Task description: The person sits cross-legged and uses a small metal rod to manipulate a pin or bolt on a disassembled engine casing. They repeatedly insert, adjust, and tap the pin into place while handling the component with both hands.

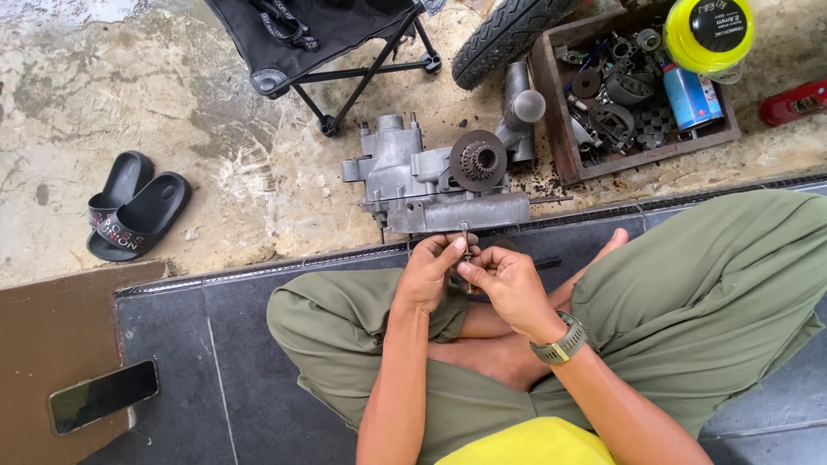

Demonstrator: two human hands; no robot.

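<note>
Two hands before me: left hand (431, 269) and right hand (508, 280) both pinch small metal pin (466, 241), fingers closed, near engine casing (431, 185).

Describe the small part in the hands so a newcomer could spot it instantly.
Start at the grey engine casing lying on the concrete floor, in front of the seated person's crossed legs. Just below its near edge, the left hand and right hand meet, pinching a thin dark metal pin that stands upright between the fingertips. Unlike the round toothed gear on the casing, it is slender and straight.
</note>
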